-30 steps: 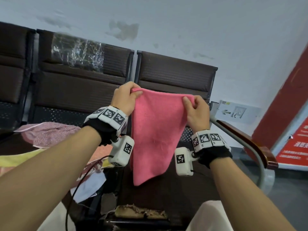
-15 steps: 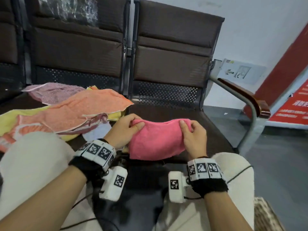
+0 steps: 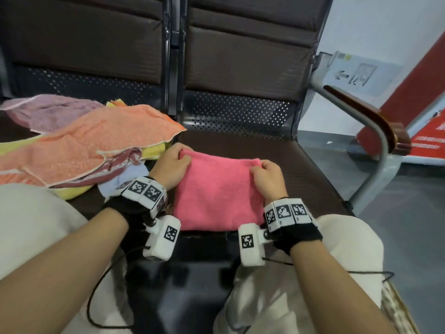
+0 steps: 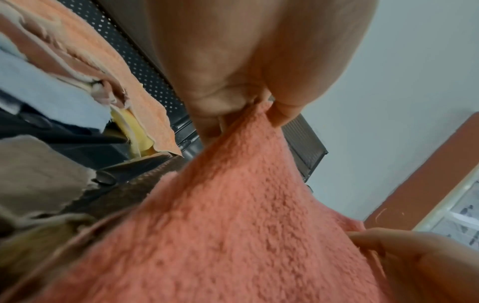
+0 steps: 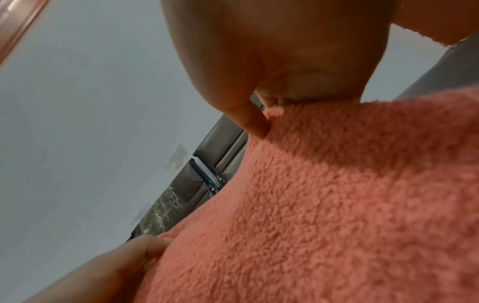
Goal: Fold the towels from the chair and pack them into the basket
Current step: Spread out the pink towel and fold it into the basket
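Pink towel (image 3: pixel 218 189) lies on the chair seat (image 3: pixel 301 169); left hand (image 3: pixel 172 165) and right hand (image 3: pixel 266 175) pinch its 12 o'clock corners (thumb grip clear from wrist views only). Other towels (image 3: pixel 96 145) at 9 o'clock.

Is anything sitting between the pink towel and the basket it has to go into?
Nothing visible blocks it. The pink towel lies on the chair seat, both hands pinching its far corners. The basket shows only as a woven edge at the lower right, beyond the person's right knee.
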The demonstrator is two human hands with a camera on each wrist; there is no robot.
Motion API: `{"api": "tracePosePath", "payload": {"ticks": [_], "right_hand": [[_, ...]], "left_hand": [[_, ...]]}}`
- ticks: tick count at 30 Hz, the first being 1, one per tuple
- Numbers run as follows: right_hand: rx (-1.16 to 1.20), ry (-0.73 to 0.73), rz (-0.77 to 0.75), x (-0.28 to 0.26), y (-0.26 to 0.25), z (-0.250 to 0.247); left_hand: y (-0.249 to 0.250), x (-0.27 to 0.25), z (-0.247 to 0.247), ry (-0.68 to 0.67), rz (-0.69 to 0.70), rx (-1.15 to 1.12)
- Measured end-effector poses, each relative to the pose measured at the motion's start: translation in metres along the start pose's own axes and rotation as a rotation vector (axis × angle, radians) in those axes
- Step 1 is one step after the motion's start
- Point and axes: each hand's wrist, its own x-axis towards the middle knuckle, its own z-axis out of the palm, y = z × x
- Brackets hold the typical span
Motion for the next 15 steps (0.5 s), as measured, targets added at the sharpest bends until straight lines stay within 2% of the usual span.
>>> {"api": "tracePosePath", "payload": {"ticks": [5,8,11,13,15], "right_hand": [[-0.152,-0.017,-0.011,0.048,-0.002,0.016],[-0.284,-0.070,0.019,0.062,0.003,0.026],[-0.427,-0.120,-0.104,0.059,0.006,0.026],[-0.527,-0.269,-0.198,0.051,0.001,0.018],[-0.668,-0.552,-0.191,0.039,-0.008,0.005]], "left_hand": [[-0.022,0.048,0.012,0.044,-0.029,0.040],[-0.037,0.067,0.019,-0.036,-0.086,0.154],[-0.046,0.070,0.023,-0.136,-0.184,0.190],[-0.047,0.067,0.022,-0.164,-0.162,0.198],[-0.042,0.060,0.015,-0.158,-0.066,0.307]]}}
